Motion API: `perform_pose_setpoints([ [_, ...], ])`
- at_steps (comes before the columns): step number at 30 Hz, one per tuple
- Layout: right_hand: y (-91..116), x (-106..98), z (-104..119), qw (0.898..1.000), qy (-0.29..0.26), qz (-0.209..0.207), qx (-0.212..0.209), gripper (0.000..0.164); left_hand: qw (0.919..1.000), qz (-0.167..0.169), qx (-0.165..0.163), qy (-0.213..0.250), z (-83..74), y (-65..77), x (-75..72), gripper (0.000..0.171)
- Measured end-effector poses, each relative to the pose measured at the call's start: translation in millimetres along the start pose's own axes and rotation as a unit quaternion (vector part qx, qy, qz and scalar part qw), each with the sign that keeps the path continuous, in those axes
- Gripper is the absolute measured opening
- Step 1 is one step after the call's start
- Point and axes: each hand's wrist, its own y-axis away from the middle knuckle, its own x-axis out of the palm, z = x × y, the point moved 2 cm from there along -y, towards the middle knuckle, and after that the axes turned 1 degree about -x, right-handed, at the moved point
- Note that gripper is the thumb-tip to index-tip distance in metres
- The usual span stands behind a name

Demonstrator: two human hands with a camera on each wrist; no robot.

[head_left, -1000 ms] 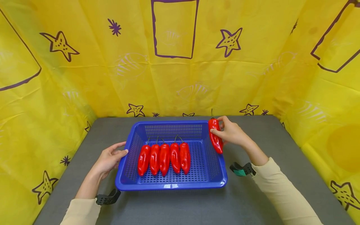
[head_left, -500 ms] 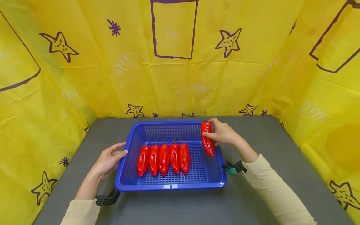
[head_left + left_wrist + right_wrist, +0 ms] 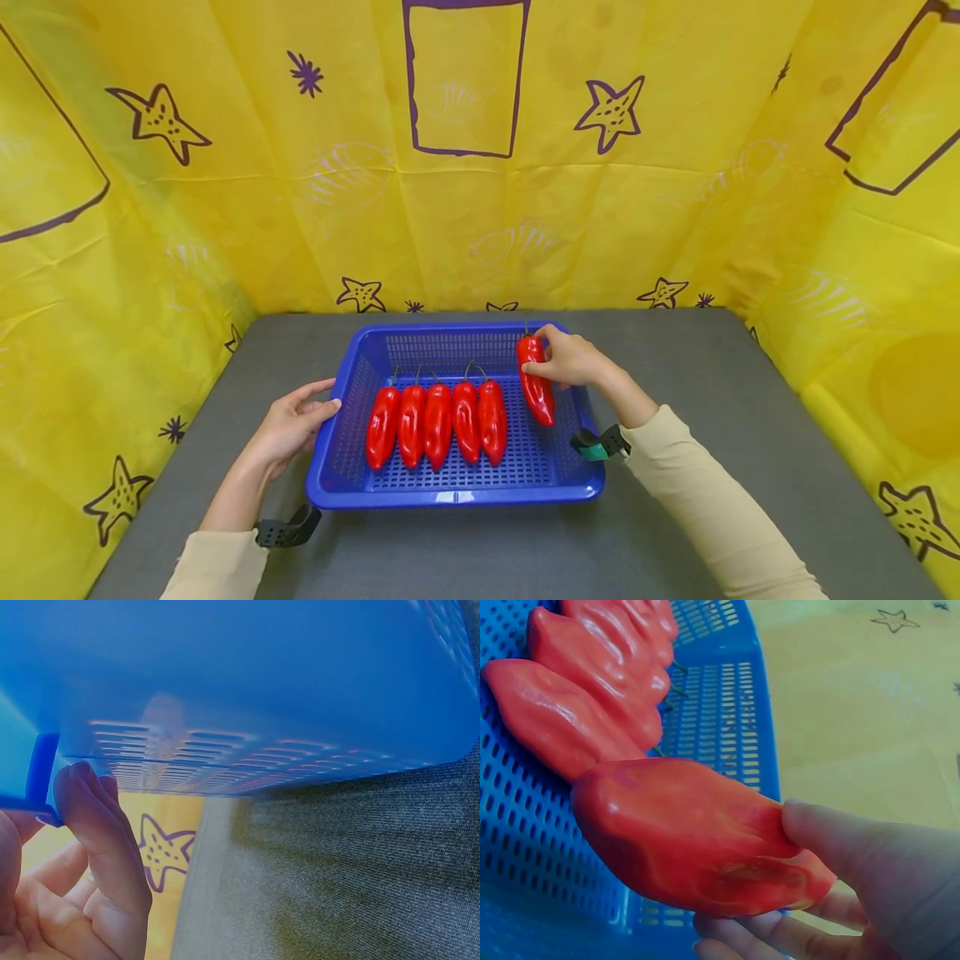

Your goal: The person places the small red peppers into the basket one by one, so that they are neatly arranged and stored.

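A blue plastic basket [image 3: 457, 497] with slotted walls stands on the grey table. Inside it, several red peppers [image 3: 438, 425] lie side by side, stems toward the back. My right hand [image 3: 576, 360] grips another red pepper [image 3: 537, 387] between thumb and fingers, over the right part of the basket. In the right wrist view this held pepper [image 3: 682, 836] hangs close to the row; whether it touches the basket floor I cannot tell. My left hand [image 3: 296, 423] pinches the basket's left rim, its fingers [image 3: 105, 832] below the edge in the left wrist view.
The grey table [image 3: 480, 554] extends around the basket. Yellow cloth [image 3: 480, 242] printed with starfish and fish hangs at the back and both sides. Black bands [image 3: 288, 529] are worn at both wrists.
My right hand has carried the pepper leftward and slightly toward me, from above the basket's right rim to beside the row. The left hand and the basket have stayed almost still.
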Motion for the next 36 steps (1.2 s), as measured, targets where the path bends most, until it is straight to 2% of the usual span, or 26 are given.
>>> perform_pose_setpoints([
  [14,-11.3,16.5,3.8,0.999,0.034,0.017,-0.002,0.055,1.0000,0.001,0.003,0.001,-0.3,-0.4,-0.5,0.065],
  [36,-23.1,39.6,5.0,0.997,-0.002,0.052,0.053,0.053,1.0000,0.004,-0.001,0.008,1.7,-1.2,-0.5,0.063],
])
